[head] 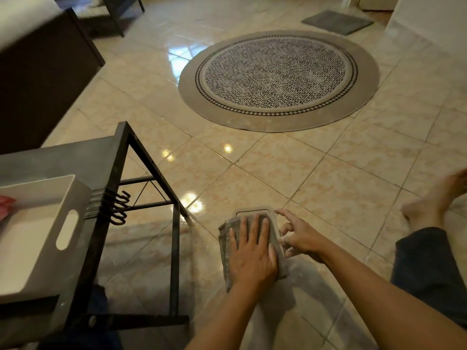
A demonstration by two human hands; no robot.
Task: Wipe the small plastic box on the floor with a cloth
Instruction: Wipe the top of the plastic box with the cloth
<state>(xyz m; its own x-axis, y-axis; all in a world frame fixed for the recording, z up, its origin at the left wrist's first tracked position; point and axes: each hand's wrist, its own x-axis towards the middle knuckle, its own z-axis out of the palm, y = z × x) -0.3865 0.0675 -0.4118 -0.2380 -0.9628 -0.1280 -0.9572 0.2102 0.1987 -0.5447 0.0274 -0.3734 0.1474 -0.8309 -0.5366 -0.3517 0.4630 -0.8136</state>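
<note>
The small plastic box (252,211) lies on the tiled floor, low in the middle of the head view. Only its pale far end with a dark rounded outline shows. A folded grey cloth (225,251) covers the rest of it. My left hand (250,251) lies flat on the cloth, palm down with fingers spread, and presses it onto the box. My right hand (299,236) is at the box's right side, fingertips curled against its edge and far right corner.
A black metal-frame table (141,157) stands to the left, carrying a white tray (38,238) with hooks (118,208) on its side. A round patterned rug (278,79) lies ahead, with a grey mat (336,21) beyond. My leg and bare foot (429,205) rest at right.
</note>
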